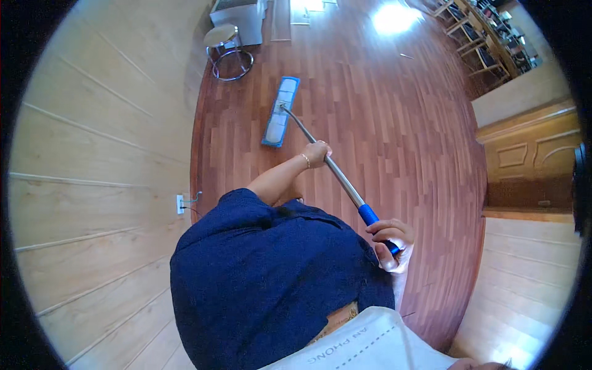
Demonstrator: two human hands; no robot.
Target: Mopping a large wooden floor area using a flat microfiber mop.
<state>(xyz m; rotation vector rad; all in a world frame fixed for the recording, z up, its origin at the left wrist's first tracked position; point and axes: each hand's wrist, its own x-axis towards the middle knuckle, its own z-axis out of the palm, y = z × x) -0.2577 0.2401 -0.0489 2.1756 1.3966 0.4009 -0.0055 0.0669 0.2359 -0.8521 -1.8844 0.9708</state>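
A flat mop with a blue fringed edge and a pale top plate lies on the wood-plank floor, ahead and slightly left. From its middle a metal pole slants back toward me, ending in a blue grip. My left hand, with a bracelet at the wrist, is closed around the pole partway down. Near the pole's upper end, my right hand has its fingers wrapped over the blue grip. Part of that grip is hidden under those fingers.
A round stool with a chrome base stands beside the left wall, near a white cabinet. A power outlet with cords is low on that wall. Right are a wooden door and, farther off, chairs along a long table.
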